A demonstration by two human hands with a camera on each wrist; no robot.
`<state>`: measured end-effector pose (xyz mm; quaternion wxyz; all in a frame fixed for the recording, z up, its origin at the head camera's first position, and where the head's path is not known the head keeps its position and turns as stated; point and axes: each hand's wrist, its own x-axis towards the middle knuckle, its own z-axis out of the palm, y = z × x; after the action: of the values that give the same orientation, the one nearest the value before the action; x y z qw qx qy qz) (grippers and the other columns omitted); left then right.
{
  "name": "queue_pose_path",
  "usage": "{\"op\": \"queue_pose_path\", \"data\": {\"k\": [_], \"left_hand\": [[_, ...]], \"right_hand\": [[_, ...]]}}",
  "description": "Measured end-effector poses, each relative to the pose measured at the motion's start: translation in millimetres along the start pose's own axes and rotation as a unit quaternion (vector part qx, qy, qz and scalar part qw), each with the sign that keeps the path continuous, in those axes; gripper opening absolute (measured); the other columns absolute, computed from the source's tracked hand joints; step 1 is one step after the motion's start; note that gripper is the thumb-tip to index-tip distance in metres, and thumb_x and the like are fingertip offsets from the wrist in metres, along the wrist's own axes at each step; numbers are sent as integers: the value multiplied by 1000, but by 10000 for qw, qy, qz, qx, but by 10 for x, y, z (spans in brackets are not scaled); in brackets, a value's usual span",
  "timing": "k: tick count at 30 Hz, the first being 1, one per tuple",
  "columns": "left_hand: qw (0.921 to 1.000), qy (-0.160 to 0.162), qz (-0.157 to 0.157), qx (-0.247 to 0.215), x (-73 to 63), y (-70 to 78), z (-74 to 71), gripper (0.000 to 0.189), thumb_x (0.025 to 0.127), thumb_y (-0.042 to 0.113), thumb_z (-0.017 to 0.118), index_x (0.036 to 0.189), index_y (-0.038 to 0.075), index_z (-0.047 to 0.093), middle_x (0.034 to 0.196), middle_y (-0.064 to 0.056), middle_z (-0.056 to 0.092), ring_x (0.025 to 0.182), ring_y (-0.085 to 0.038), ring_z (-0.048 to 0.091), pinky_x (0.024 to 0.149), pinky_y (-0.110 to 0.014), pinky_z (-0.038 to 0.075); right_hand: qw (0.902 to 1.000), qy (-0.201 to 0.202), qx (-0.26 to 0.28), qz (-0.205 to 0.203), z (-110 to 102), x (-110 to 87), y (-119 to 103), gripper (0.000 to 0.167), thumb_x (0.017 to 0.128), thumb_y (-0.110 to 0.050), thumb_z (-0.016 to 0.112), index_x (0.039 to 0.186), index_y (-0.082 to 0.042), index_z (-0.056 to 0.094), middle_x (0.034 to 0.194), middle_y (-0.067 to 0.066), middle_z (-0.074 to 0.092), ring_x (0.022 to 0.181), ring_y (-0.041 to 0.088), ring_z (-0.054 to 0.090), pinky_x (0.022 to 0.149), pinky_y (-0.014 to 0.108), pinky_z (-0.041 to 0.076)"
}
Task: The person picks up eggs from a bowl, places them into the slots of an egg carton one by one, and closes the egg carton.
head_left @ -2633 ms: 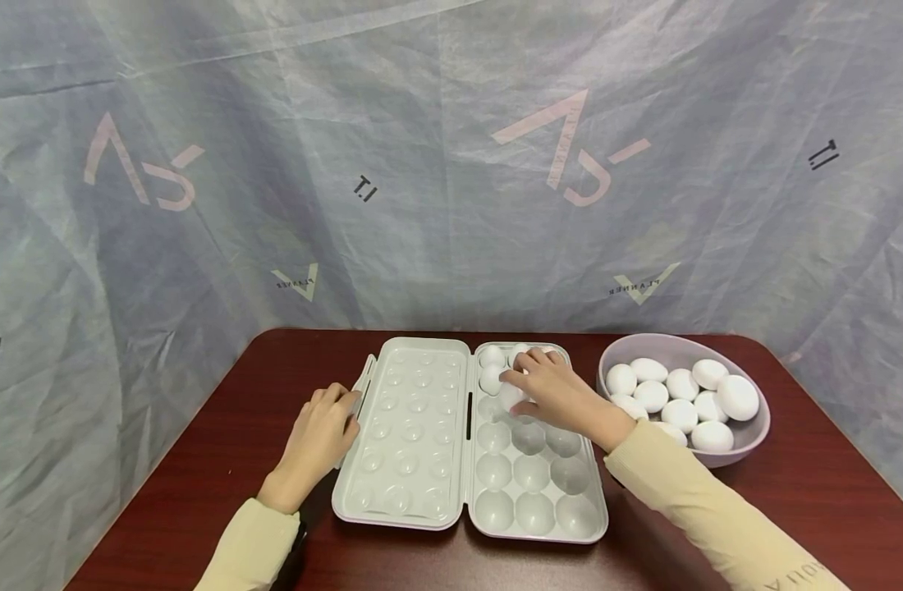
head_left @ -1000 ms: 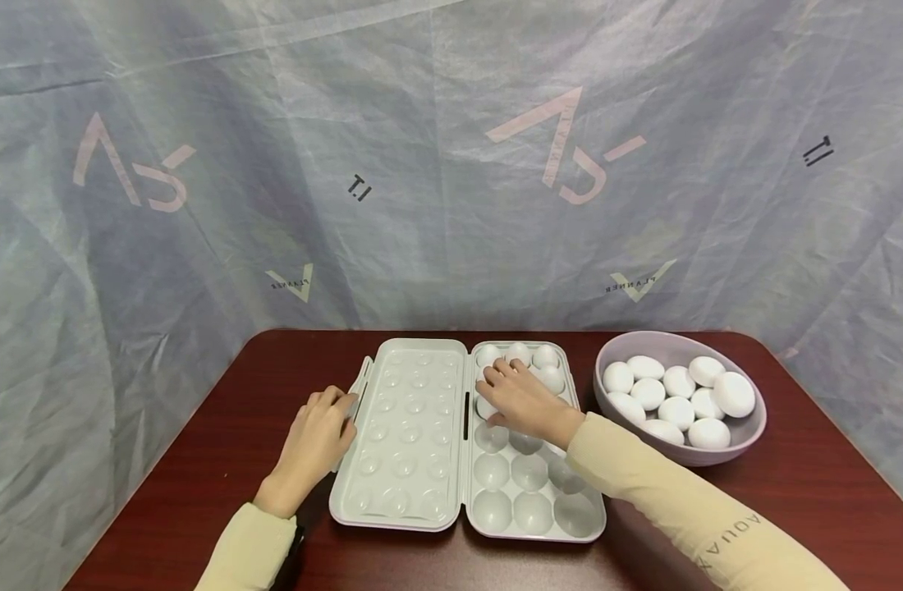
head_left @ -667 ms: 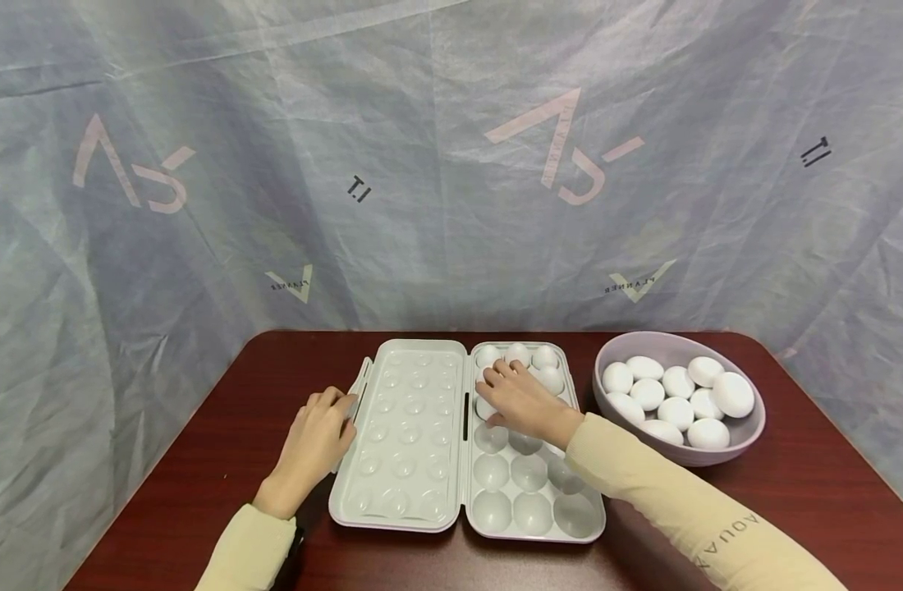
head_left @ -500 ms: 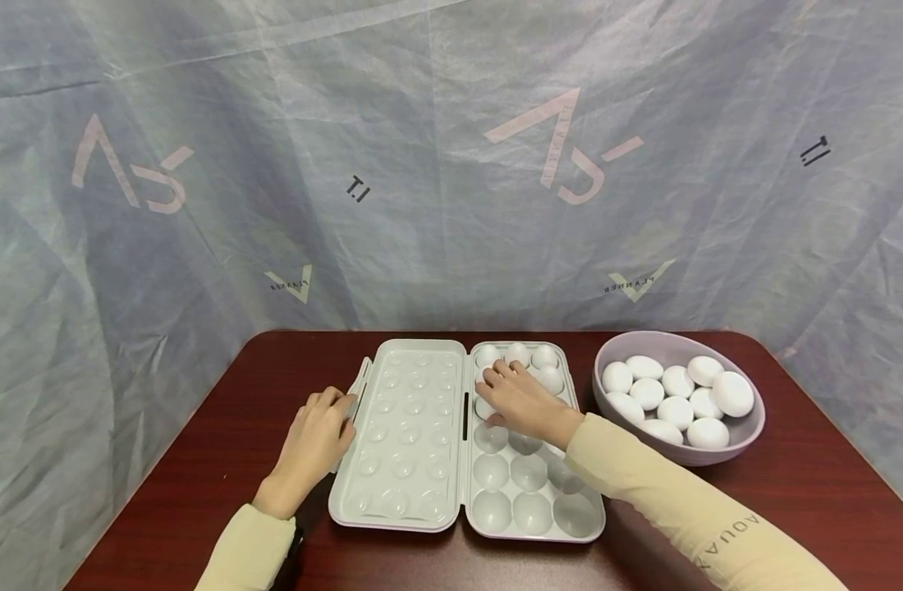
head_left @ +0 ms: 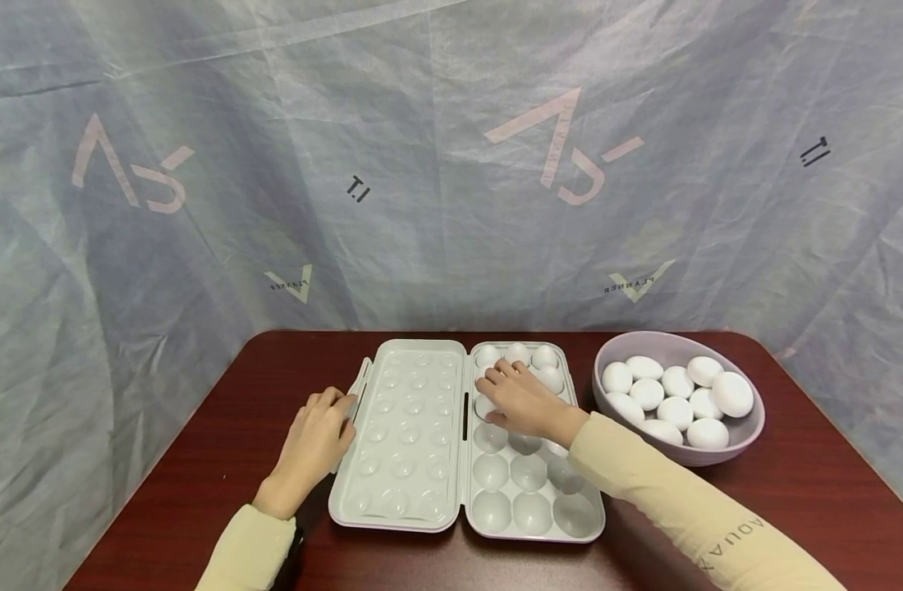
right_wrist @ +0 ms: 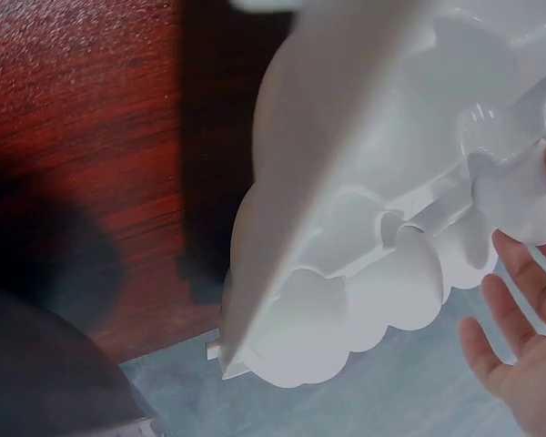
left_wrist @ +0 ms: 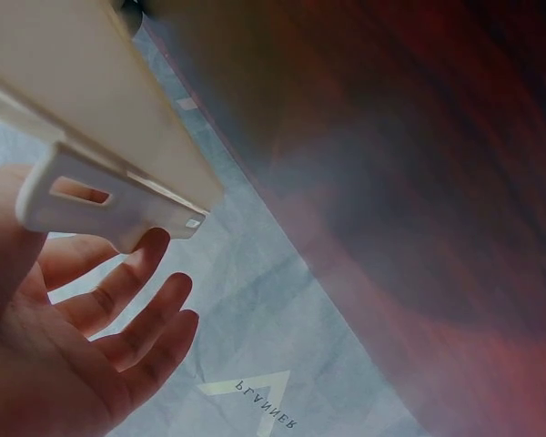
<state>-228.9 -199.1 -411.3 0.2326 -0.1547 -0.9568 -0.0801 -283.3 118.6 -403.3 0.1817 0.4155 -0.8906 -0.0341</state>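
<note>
A white egg carton (head_left: 459,515) lies unfolded on the table. Its left half is the dimpled lid (head_left: 410,410); its right half has round cups, with white eggs (head_left: 545,356) in the far rows. My left hand (head_left: 314,439) holds the latch flap (left_wrist: 118,205) on the lid's left edge, thumb and index finger on it. My right hand (head_left: 521,398) is over the third row from the back. There, thumb and fingertips pinch an egg (right_wrist: 523,196) sitting in the left cup. The hand partly covers the eggs and cups beneath it.
A mauve bowl (head_left: 605,410) with several white eggs (head_left: 676,413) stands right of the carton, close to my right forearm. The dark red table (head_left: 222,460) ends at a hanging grey printed sheet (head_left: 437,230). Several nearer cups (head_left: 531,512) hold no egg.
My right hand has brought an egg from above the third row's middle down and left into its left cup, then kept nearly still. The left hand stays on the latch flap.
</note>
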Motion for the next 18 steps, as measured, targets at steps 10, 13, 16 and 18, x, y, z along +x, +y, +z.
{"op": "queue_pose_path", "data": {"k": [10, 13, 16, 18], "left_hand": [[10000, -39, -31, -15, -7, 5, -3, 33, 76, 6, 64, 109, 0, 65, 96, -12, 58, 88, -31, 55, 69, -41, 46], [10000, -30, -27, -20, -6, 6, -5, 33, 76, 6, 65, 109, 0, 65, 97, -13, 58, 88, -31, 55, 69, -41, 46], [10000, -33, -32, -22, -7, 8, -6, 34, 76, 6, 65, 109, 0, 65, 97, -13, 58, 89, -31, 55, 69, -41, 46], [10000, -40, -33, -14, -9, 8, -6, 33, 76, 6, 65, 109, 0, 65, 96, -12, 58, 88, -31, 55, 69, -41, 46]], "right_hand": [[10000, -6, 9, 80, -3, -6, 0, 37, 74, -32, 72, 102, -13, 57, 94, 0, 57, 94, 23, 50, 78, 39, 40], [9999, -11, 18, 122, -17, -9, 4, 38, 74, -34, 72, 104, -14, 58, 95, 0, 57, 94, 23, 50, 78, 39, 41], [9998, -8, 73, 180, -47, -23, 13, 39, 74, -34, 72, 105, -14, 59, 96, 1, 57, 93, 23, 50, 77, 39, 41], [9997, -11, 89, 214, -76, -39, 21, 39, 74, -34, 72, 104, -14, 60, 95, 1, 57, 92, 22, 50, 77, 39, 41]]}}
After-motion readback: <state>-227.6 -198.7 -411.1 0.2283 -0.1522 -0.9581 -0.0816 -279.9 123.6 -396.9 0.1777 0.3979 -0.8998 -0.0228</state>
